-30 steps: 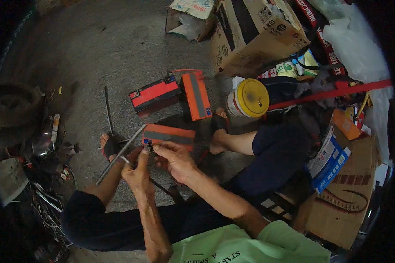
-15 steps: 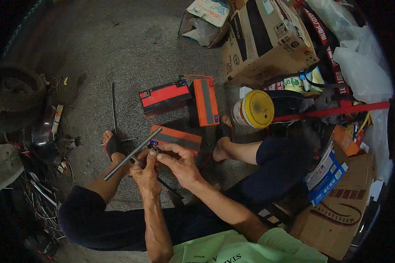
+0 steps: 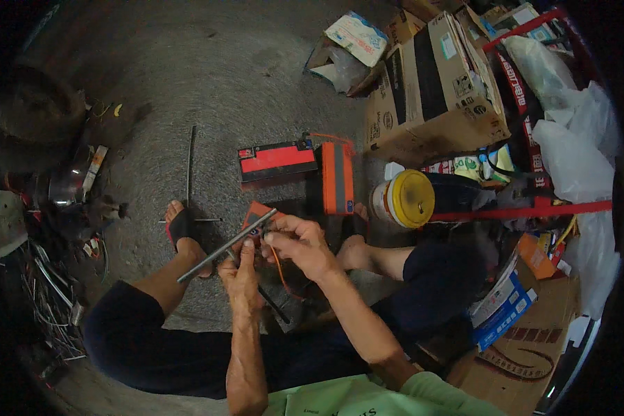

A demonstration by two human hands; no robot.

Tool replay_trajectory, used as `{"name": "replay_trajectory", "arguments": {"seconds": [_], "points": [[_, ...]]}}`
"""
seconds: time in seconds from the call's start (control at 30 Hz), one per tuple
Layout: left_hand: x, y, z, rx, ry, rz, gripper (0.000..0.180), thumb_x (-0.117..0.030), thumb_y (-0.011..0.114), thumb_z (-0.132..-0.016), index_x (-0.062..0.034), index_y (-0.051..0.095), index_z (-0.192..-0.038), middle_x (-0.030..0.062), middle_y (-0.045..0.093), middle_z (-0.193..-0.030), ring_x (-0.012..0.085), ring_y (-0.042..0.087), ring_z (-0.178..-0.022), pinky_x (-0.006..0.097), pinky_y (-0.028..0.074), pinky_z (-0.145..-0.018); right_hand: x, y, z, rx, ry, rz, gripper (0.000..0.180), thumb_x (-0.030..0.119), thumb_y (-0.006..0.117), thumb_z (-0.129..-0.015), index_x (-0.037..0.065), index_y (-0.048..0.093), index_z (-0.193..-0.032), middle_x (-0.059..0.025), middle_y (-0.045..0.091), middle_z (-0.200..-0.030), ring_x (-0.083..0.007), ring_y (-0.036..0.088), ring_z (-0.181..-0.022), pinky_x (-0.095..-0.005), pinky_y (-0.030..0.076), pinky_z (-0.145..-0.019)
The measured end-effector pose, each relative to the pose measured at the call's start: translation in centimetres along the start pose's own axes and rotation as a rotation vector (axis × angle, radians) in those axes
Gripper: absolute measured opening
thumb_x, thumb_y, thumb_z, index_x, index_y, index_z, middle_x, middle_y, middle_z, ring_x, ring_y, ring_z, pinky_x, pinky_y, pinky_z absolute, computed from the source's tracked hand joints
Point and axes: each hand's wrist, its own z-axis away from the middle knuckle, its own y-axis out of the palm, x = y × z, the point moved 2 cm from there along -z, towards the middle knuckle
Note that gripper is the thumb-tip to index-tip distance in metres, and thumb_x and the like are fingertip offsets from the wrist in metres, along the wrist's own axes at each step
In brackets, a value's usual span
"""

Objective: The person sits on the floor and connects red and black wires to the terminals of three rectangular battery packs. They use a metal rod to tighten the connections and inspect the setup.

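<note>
My left hand (image 3: 241, 277) is closed around a T-handle wrench (image 3: 218, 253), its grey crossbar slanting up to the right and its dark shaft running down past the palm. Close beside it, my right hand (image 3: 301, 246) is closed, thumb and fingers pinching at a thin orange wire (image 3: 282, 274) that curls down below them. The pinched end is too small to make out. Partly hidden under both hands lies an orange battery (image 3: 258, 209). Beyond are a black battery with a red top (image 3: 277, 161) and an upright orange battery with a grey stripe (image 3: 338, 177).
Another T-shaped rod (image 3: 190, 166) lies on the floor by my left foot. A yellow-lidded bucket (image 3: 412, 199) stands right of the batteries, before a large cardboard box (image 3: 433, 87). Scrap metal and wires (image 3: 52, 298) are heaped at the left. A blue box (image 3: 503, 312) lies right.
The view has shifted, so the scene sits further right and lower. The orange wire now shows below my right hand. Both hands stay together over the near battery, the wrench still in my left.
</note>
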Motion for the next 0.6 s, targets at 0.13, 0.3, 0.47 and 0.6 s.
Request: {"name": "replay_trajectory", "arguments": {"seconds": [0.13, 0.3, 0.47, 0.6], "points": [[0.3, -0.4, -0.7, -0.017, -0.167, 0.089, 0.039, -0.042, 0.049, -0.102, -0.0073, 0.066, -0.106, 0.006, 0.071, -0.089, 0.013, 0.065, -0.069, 0.022, 0.037, -0.047, 1.8, 0.4, -2.3, 0.043, 0.054, -0.472, 0.021, 0.009, 0.061, -0.093, 0.0, 0.059, -0.112, -0.0105, 0.068, -0.099, -0.0216, 0.069, -0.083, -0.0374, 0.059, -0.073], [-1.2, 0.4, 0.0, 0.107, -0.382, 0.228, 0.046, -0.047, 0.037, -0.104, -0.0074, 0.06, -0.112, 0.0118, 0.073, -0.096, 0.0151, 0.068, -0.072, 0.019, 0.031, -0.045, 3.0, -1.0, -7.0, -0.021, 0.011, -0.423, 0.023, 0.008, 0.064, -0.09, 0.003, 0.059, -0.112, -0.0097, 0.067, -0.099, -0.0208, 0.066, -0.09, -0.0391, 0.058, -0.079], [-1.0, 0.1, -0.8, 0.12, -0.379, 0.425, 0.043, -0.044, 0.04, -0.104, -0.0073, 0.058, -0.116, 0.0105, 0.071, -0.103, 0.0137, 0.068, -0.077, 0.018, 0.029, -0.043, 2.9, -1.7, -12.1, -0.135, 0.039, -0.032, 0.021, 0.011, 0.069, -0.086, 0.002, 0.064, -0.104, -0.0058, 0.066, -0.09, -0.0172, 0.064, -0.082, -0.0341, 0.056, -0.072], [-0.2, 0.4, -2.0, 0.043, -0.343, 0.428, 0.03, -0.029, 0.055, -0.098, -0.0079, 0.06, -0.119, 0.0057, 0.071, -0.106, 0.0113, 0.067, -0.087, 0.017, 0.027, -0.043, 2.9, -2.3, -15.6, -0.138, 0.121, 0.187, 0.021, 0.012, 0.073, -0.084, 0.004, 0.066, -0.102, -0.0014, 0.063, -0.082, -0.0112, 0.058, -0.069, -0.0273, 0.049, -0.056]]}}
